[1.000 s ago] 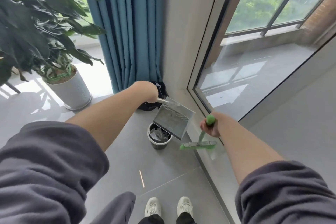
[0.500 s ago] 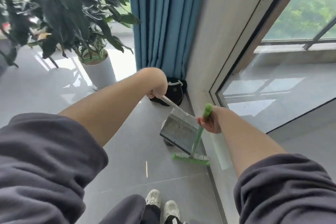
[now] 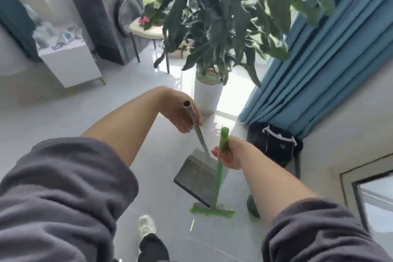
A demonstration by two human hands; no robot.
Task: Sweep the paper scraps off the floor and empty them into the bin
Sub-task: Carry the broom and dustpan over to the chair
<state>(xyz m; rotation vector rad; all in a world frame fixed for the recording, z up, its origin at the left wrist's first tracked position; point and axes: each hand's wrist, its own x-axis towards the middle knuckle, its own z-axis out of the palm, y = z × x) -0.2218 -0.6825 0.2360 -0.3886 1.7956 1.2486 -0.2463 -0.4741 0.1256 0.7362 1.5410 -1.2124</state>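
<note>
We see the floor (image 3: pixel 53 117) filling most of the frame, pale grey tile, open at left and lower centre. Large potted plant (image 3: pixel 209 89) at upper centre, leaves overhanging our hands. Blue curtain (image 3: pixel 319 66) runs down the upper right; a dark bag (image 3: pixel 274 144) sits at its foot against the wall. Grey washing machine (image 3: pixel 106 17) at upper left, white cabinet (image 3: pixel 70 66) just below-left of it, a small stool (image 3: pixel 146 32) between machine and plant.

Left hand (image 3: pixel 180 110) at centre is clenched on the metal handle of the dustpan (image 3: pixel 196 178); the pan hangs tilted below it, in centre frame, its lower edge near the broom head. Right hand (image 3: pixel 228 155) just right of the pan is clenched on the green broom (image 3: pixel 219 183); broom head rests on the floor at lower centre.

Bin (image 3: pixel 252 206): only a dark green sliver shows behind our right forearm, lower right of centre, just right of the broom head. Contents hidden. We can't make out paper scraps on the floor.

One shoe (image 3: pixel 146 225) at bottom centre. Window frame (image 3: pixel 348 195) closes off the lower right.
</note>
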